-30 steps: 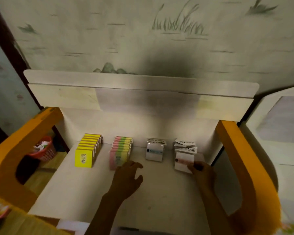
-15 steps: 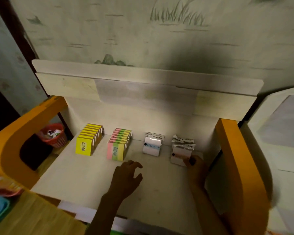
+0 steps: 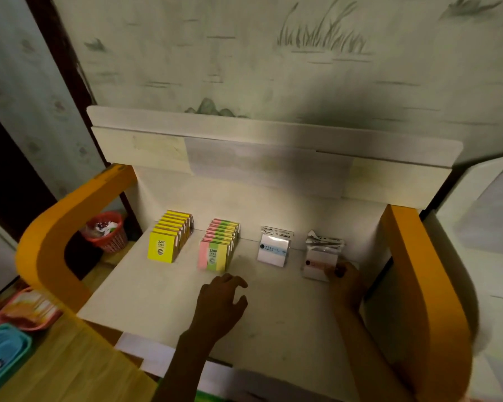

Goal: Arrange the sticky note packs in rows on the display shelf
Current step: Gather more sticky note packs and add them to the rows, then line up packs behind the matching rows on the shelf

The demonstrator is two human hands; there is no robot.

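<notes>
Yellow packs [image 3: 169, 242] and pink-green packs [image 3: 218, 248] were lined upright toward the back of the white shelf [image 3: 163, 297], with a blue-printed white pack [image 3: 273, 250] beside them. The rightmost front pack [image 3: 318, 265] was pinched by the right hand [image 3: 344, 281]. The left hand [image 3: 218, 306] hovered, loosely curled, grasping nothing. Squaring that pack's face with its neighbours' fronts was judged advisable.
</notes>
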